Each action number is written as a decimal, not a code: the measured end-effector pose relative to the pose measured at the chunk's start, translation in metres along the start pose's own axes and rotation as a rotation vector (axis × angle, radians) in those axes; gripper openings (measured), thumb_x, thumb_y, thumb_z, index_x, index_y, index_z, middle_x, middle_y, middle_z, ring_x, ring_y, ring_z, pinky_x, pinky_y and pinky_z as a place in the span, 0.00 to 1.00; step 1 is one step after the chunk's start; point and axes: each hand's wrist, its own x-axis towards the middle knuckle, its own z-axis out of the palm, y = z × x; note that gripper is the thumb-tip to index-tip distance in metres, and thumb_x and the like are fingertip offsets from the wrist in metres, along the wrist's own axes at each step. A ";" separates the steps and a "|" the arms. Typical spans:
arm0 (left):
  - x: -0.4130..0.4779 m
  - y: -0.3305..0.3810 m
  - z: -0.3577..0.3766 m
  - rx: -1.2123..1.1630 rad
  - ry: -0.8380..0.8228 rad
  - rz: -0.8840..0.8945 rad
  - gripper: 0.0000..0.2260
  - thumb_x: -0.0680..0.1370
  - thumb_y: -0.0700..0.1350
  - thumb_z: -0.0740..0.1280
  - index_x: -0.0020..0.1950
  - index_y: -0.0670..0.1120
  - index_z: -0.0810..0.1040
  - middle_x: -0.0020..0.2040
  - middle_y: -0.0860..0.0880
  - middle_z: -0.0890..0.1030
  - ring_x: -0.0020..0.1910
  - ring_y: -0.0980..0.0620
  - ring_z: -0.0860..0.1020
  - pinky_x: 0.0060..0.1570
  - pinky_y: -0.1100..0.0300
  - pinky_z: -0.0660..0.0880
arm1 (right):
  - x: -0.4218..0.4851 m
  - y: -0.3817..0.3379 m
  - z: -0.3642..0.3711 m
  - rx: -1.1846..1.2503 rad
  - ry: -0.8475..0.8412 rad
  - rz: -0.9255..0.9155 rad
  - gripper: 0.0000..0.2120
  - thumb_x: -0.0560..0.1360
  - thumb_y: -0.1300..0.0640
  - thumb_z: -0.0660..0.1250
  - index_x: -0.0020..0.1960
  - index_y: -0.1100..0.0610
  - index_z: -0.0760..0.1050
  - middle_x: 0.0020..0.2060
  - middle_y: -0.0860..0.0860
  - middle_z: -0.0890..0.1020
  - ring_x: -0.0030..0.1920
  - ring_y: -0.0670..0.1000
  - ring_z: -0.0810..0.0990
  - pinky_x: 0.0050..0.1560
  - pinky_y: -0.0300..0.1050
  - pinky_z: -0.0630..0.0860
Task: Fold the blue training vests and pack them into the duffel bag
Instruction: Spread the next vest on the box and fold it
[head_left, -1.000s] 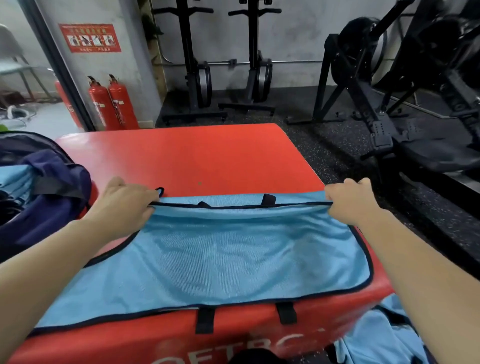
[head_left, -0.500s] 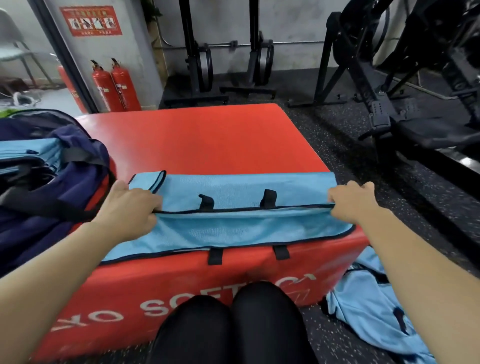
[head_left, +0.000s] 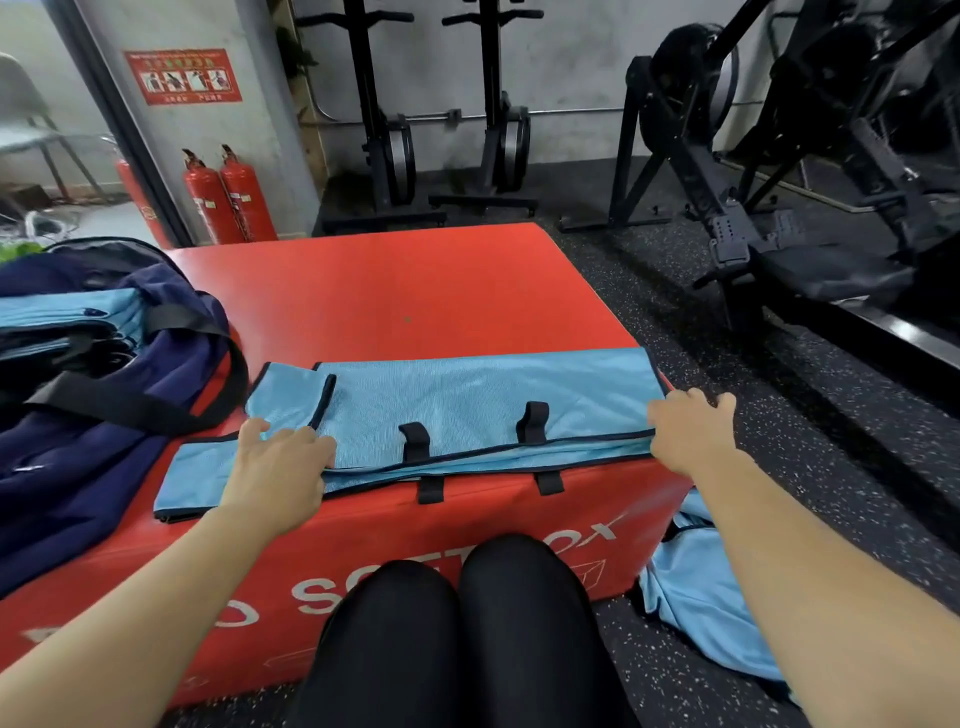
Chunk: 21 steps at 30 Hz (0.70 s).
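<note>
The blue vest (head_left: 467, 395) lies folded into a long band along the 6 o'clock edge of the red box (head_left: 389, 291), its dark-trimmed hem running side to side and two black loops (head_left: 414, 436) poking up near the middle. The left hand (head_left: 275, 467) rests on the band's 9 o'clock end with fingers bent over the folded edge; whether it pinches the cloth or only presses it I cannot tell. The right hand (head_left: 685, 441) curls round the 3 o'clock end and grips it. The mesh looks thin, light and limp, so it will likely sag and slide open unless held at both ends or pressed flat. The bound hem is the firmest place to pinch. The open duffel bag (head_left: 78, 467) sits at 9 o'clock on the box with folded vests (head_left: 62, 312) already inside, and more loose vests (head_left: 696, 582) lie on the floor at 4 o'clock.
</note>
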 end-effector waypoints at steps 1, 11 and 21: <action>-0.001 0.002 0.000 -0.016 -0.017 0.011 0.11 0.76 0.45 0.59 0.54 0.58 0.75 0.51 0.56 0.77 0.54 0.55 0.77 0.66 0.49 0.53 | -0.002 -0.001 0.000 -0.007 -0.010 -0.015 0.14 0.75 0.60 0.59 0.59 0.49 0.74 0.57 0.50 0.75 0.61 0.53 0.69 0.67 0.59 0.59; 0.034 0.035 -0.025 -0.644 -0.120 -0.135 0.16 0.74 0.45 0.64 0.62 0.55 0.75 0.57 0.57 0.79 0.58 0.55 0.77 0.66 0.54 0.62 | 0.004 -0.066 -0.042 0.640 -0.043 -0.069 0.20 0.73 0.56 0.63 0.65 0.52 0.72 0.59 0.51 0.79 0.63 0.55 0.72 0.63 0.50 0.66; 0.066 0.065 -0.036 -1.227 -0.381 -0.323 0.33 0.81 0.64 0.50 0.42 0.42 0.84 0.38 0.47 0.78 0.38 0.50 0.74 0.44 0.56 0.67 | 0.020 -0.101 -0.041 1.284 -0.350 0.019 0.23 0.79 0.44 0.58 0.40 0.59 0.82 0.41 0.52 0.83 0.44 0.51 0.78 0.51 0.46 0.71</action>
